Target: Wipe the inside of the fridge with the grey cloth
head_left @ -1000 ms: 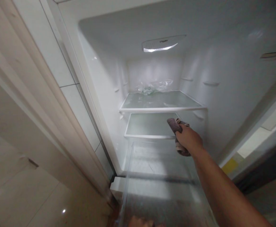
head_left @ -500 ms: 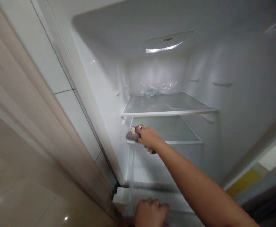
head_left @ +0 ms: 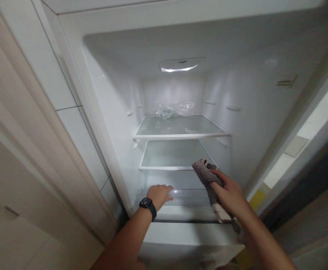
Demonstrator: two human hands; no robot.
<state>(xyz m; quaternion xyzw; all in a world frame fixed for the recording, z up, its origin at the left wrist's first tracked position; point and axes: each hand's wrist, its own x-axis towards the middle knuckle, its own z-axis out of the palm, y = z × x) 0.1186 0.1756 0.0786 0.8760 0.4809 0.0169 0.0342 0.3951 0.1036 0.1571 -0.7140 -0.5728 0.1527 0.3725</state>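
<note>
Holding cloth point(head_left: 207, 177), right hand point(head_left: 230, 195) hides part; left hand point(head_left: 158, 197) contact unclear.

Above the upper shelf point(head_left: 178, 127), a tall open space reaches from the front edge up to the lamp point(head_left: 181, 66); only the plastic bag point(head_left: 178, 109) takes up room at its back. The upper shelf roofs the lower shelf point(head_left: 166, 153), leaving a low slot, open from the front at the left and middle. At the right, the cloth point(head_left: 205, 174) and right hand point(head_left: 230, 195) block the approach. Below, the left hand point(head_left: 158, 197) obstructs the left, with a gap between both hands.
</note>
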